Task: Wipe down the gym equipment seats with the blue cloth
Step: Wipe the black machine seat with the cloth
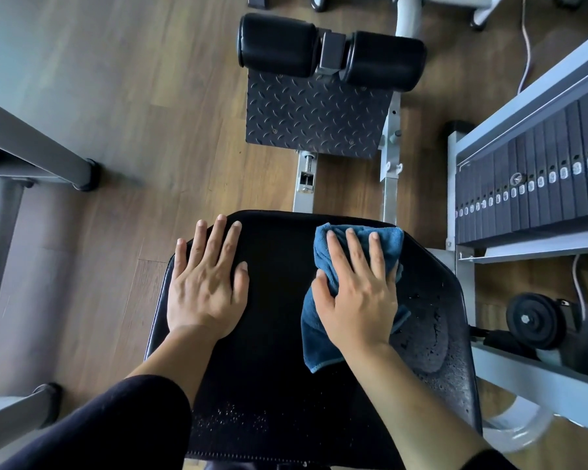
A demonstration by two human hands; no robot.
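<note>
Hands on seat (275, 307): left hand (206, 290) bare, right hand (357, 300) seemingly pressing blue cloth (318, 337).

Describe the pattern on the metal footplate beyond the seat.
The footplate has a raised diamond-tread pattern on dark grey metal, clearest in the head view.

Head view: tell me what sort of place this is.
Almost certainly a gym or fitness room: a stack of dark rectangular weight plates in a grey steel frame, two black padded cylindrical leg rollers by a dark tread-plate footrest, and a black padded machine seat.
</note>
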